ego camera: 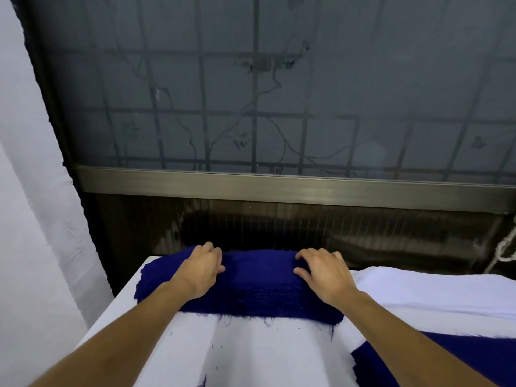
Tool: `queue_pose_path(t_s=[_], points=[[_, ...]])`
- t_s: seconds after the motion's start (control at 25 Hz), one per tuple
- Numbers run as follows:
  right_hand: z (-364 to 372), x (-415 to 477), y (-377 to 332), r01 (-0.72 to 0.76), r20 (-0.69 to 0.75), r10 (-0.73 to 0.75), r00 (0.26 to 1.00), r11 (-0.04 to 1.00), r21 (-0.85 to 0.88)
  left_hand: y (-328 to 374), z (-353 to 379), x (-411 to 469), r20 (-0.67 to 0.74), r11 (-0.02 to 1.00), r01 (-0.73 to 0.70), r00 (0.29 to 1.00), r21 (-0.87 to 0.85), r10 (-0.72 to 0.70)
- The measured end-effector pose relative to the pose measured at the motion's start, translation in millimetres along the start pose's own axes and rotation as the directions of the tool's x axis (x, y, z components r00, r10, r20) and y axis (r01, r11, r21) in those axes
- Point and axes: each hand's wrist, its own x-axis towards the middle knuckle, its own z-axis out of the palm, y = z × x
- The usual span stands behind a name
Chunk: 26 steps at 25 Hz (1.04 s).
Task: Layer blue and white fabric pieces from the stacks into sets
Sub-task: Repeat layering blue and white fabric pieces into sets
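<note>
A thick stack of dark blue fabric pieces (pixel 257 286) with frayed edges lies at the far end of the table. My left hand (pixel 201 270) rests palm down on the stack's left part, fingers curled over its far edge. On the right part lies my right hand (pixel 325 273), fingers spread and bent on the top piece. A stack of white fabric (pixel 435 291) sits to the right of the blue one. Another blue piece (pixel 474 356) lies at the near right, partly under my right forearm.
The table is covered in white cloth (pixel 251 356) dotted with blue threads. A white curtain (pixel 30 219) hangs at the left. Behind the table stand a dark wall and a frosted window with a metal sill (pixel 279 188). A white rope (pixel 505 250) hangs at the right edge.
</note>
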Motion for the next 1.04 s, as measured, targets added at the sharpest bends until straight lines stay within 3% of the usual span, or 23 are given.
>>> queue_pose_path(t_s=[0.32,0.44,0.52,0.72,0.88,1.04], points=[[-3.6,2.9,-8.7,-0.024,0.076,0.027,0.997,0.999,-0.040,-4.3,-1.0,-2.8,-0.016,0.975,-0.195,0.980,0.104,0.198],[-2.9,7.0,-14.0,-0.037,0.070,0.040,0.997,0.998,-0.049,6.1,-14.8,0.9,-0.067,0.987,-0.143,0.988,-0.075,0.138],[-3.9,11.8,-24.4,0.020,0.029,-0.020,0.999,1.000,0.006,19.5,-26.2,2.4,-0.026,0.968,-0.127,0.992,-0.218,0.124],[-11.4,31.4,-75.6,0.162,-0.034,-0.160,0.986,0.927,0.338,57.0,-43.7,0.1,0.009,0.974,-0.220,0.975,0.044,0.220],[-24.7,30.0,-70.4,0.087,-0.028,-0.082,0.996,0.963,0.255,52.8,-69.0,-15.9,-0.027,0.964,-0.214,0.975,0.159,0.221],[-49.3,16.5,-38.3,0.020,0.004,-0.022,1.000,0.970,0.243,32.8,-95.6,-32.5,-0.045,0.992,-0.120,0.992,0.026,0.122]])
